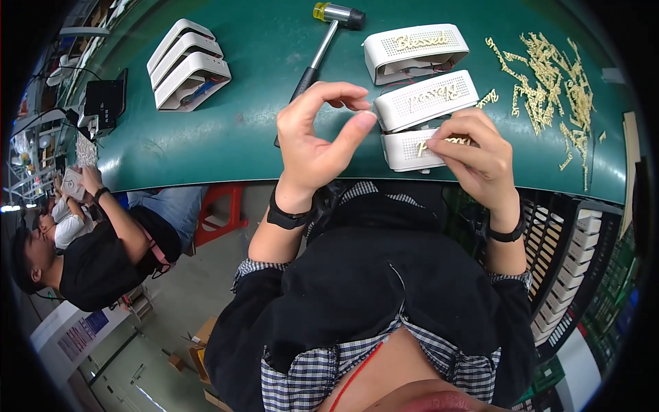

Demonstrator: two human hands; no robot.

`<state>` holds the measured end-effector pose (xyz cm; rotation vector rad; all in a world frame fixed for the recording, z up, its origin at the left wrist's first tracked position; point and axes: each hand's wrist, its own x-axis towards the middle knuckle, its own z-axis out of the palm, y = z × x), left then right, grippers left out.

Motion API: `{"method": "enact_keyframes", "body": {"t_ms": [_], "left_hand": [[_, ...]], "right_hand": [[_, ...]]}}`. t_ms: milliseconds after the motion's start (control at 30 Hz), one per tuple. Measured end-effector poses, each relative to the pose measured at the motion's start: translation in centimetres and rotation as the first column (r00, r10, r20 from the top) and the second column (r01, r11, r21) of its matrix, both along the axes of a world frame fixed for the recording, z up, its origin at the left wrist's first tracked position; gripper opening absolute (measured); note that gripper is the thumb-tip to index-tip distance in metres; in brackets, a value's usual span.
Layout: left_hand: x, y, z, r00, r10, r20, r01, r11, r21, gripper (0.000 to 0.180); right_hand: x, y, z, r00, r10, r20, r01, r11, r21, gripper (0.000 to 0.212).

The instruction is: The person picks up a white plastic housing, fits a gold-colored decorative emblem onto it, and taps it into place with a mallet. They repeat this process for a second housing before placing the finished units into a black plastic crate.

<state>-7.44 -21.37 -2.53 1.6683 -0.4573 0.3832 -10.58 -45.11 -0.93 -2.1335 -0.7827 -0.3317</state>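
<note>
Three white perforated plastic housings stand in a row on the bench: a far one [415,42], a middle one [427,103] and a near one [405,152]. Each carries gold word-shaped lettering on its face. My right hand [477,154] is over the near housing, thumb and fingertips pinched at its gold lettering [421,149]; the hand covers part of that piece. My left hand [319,141] hovers beside the middle housing's left end, thumb and fingers apart and curved, holding nothing. Wires show inside the far housing's open underside.
Loose gold lettering pieces [549,86] lie heaped on the green bench [264,154] at right. A mallet [322,51] lies beyond my left hand. Three more white housings [189,65] stand at left. A black crate [549,254] holds white parts at right. A co-worker [103,261] sits at left.
</note>
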Motion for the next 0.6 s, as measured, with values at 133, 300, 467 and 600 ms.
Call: {"method": "enact_keyframes", "body": {"t_ms": [133,300,467,600], "left_hand": [[-0.5,-0.2,0.6,0.993,-0.103,-0.062,0.106,0.993,0.052,0.027],[-0.9,-1.7,0.6,0.997,-0.022,0.080,-0.012,0.913,0.407,0.050],[-1.6,-3.5,-1.1,0.993,-0.049,-0.110,0.084,0.936,0.342,0.079],[-1.8,-3.8,-3.3,0.941,-0.178,-0.288,0.227,0.963,0.146,0.095]], "right_hand": [[0.0,-0.1,0.2,1.000,0.008,0.015,-0.008,1.000,-0.008,0.025],[0.4,-0.4,0.3,0.999,0.054,0.004,-0.054,0.998,-0.043,0.027],[0.3,-0.9,0.1,0.996,0.078,-0.039,-0.080,0.996,-0.049,0.031],[0.4,-1.3,0.0,0.993,0.109,-0.032,-0.111,0.991,-0.068,0.032]]}}
